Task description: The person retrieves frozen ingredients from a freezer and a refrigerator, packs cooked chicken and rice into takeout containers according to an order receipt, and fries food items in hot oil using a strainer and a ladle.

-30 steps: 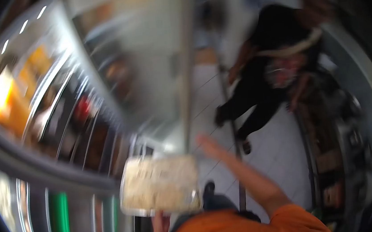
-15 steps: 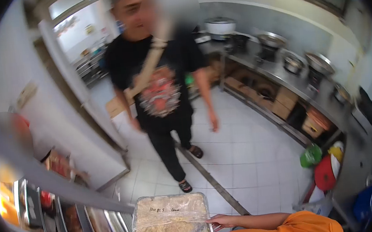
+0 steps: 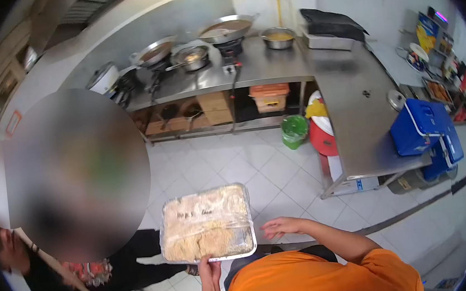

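A metal tray (image 3: 207,222) of pale, crumb-coated food hangs in front of my orange shirt. Clear plastic film with dark handwriting covers its top. My left hand (image 3: 209,269) grips the near edge of this tray, with the thumb on the rim and the other fingers partly hidden underneath. Just off the tray's right side is my right hand (image 3: 282,227), its fingers stretched out and apart, holding nothing.
A person in black (image 3: 61,280) stands close at my left. Steel counters (image 3: 350,83) with pans and pots run along the back and right. A green bin (image 3: 295,131) and red container (image 3: 322,138) stand on the floor. Blue coolers (image 3: 417,125) sit at right.
My view has swung right, away from the shelves at left. My right hand has let go of the tray's edge; my left hand still holds it. The other person is now nearer, at left.
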Demonstrator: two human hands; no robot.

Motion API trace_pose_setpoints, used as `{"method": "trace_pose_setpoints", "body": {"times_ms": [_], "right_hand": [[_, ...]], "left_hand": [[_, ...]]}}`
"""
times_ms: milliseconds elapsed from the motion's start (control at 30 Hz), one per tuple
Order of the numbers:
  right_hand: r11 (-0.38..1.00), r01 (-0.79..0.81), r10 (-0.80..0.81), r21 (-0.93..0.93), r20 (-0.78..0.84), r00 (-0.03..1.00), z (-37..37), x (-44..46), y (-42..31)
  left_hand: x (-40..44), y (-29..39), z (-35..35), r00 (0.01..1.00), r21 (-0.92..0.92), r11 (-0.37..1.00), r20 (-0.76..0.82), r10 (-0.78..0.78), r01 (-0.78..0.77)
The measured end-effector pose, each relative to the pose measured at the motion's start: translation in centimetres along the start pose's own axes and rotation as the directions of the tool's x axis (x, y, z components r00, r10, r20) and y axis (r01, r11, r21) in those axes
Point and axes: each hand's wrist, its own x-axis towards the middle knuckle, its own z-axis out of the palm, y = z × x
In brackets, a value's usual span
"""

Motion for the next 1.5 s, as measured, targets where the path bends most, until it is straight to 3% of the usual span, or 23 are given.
{"method": "trace_pose_setpoints", "body": {"times_ms": [167, 267, 367, 533, 667, 800, 833, 867, 933, 1000, 1033, 1133, 1233, 1300, 1433, 1500], "right_hand": [[0.979, 0.131, -0.062, 0.153, -0.390, 0.919, -7.8, -5.6, 1.3], [0.916, 0.328, -0.162, 0.231, -0.536, 0.829, -9.3, -7.0, -0.8], [0.890, 0.401, -0.175, 0.216, -0.650, 0.739, -12.9, -7.2, -1.0], [0.862, 0.377, 0.084, 0.339, -0.828, 0.555, -18.2, -6.7, -1.8], [0.841, 0.375, 0.248, 0.390, -0.894, 0.374, -20.8, -7.8, -4.1], [0.770, 0.489, 0.343, 0.409, -0.913, 0.223, -20.5, -7.8, -5.2], [0.767, 0.497, 0.357, 0.406, -0.914, 0.195, -20.9, -8.1, -5.9], [0.758, 0.511, 0.378, 0.405, -0.912, 0.162, -20.8, -8.1, -6.9], [0.759, 0.540, 0.380, 0.364, -0.921, 0.086, -21.0, -8.2, -9.4], [0.739, 0.572, 0.420, 0.354, -0.907, 0.019, -21.4, -8.4, -11.2], [0.735, 0.573, 0.434, 0.363, -0.901, 0.013, -21.3, -8.3, -10.8], [0.704, 0.628, 0.420, 0.332, -0.907, 0.009, -22.6, -8.6, -13.0], [0.776, 0.497, 0.408, 0.388, -0.910, 0.074, -24.6, -9.4, -12.9], [0.812, 0.486, 0.330, 0.322, -0.941, 0.072, -26.3, -9.2, -12.5], [0.849, 0.453, 0.233, 0.273, -0.962, 0.145, -30.2, -8.6, -12.2], [0.920, 0.317, 0.161, 0.228, -0.961, 0.224, -31.9, -9.3, -12.4]], "left_hand": [[11.5, -2.2, 15.2, 0.977, 0.191, 0.978, 0.176, -0.117, 0.082], [19.4, -4.4, 24.7, 0.917, 0.292, 0.944, 0.315, -0.246, 0.153], [26.7, -9.7, 35.1, 0.840, 0.319, 0.927, 0.431, -0.328, 0.199], [39.6, -17.3, 53.6, 0.768, 0.408, 0.884, 0.481, -0.422, 0.229], [49.0, -23.9, 65.2, 0.725, 0.461, 0.858, 0.508, -0.464, 0.226], [55.8, -27.9, 71.0, 0.662, 0.377, 0.885, 0.594, -0.457, 0.273], [57.9, -29.0, 72.4, 0.649, 0.392, 0.895, 0.627, -0.430, 0.214], [59.3, -29.4, 74.0, 0.665, 0.475, 0.871, 0.611, -0.429, 0.125], [62.9, -30.9, 77.4, 0.694, 0.503, 0.816, 0.479, -0.537, 0.285], [61.3, -30.6, 80.3, 0.736, 0.389, 0.886, 0.517, -0.437, 0.253], [61.2, -30.8, 81.0, 0.764, 0.381, 0.896, 0.501, -0.406, 0.227], [68.2, -34.1, 81.8, 0.741, 0.429, 0.838, 0.429, -0.517, 0.336], [69.7, -35.4, 83.6, 0.802, 0.452, 0.818, 0.302, -0.515, 0.356], [69.1, -36.7, 85.5, 0.834, 0.437, 0.810, 0.206, -0.513, 0.390], [68.4, -37.3, 84.2, 0.813, 0.428, 0.855, 0.360, -0.458, 0.293], [65.7, -36.1, 82.7, 0.775, 0.415, 0.870, 0.445, -0.449, 0.266]]}}
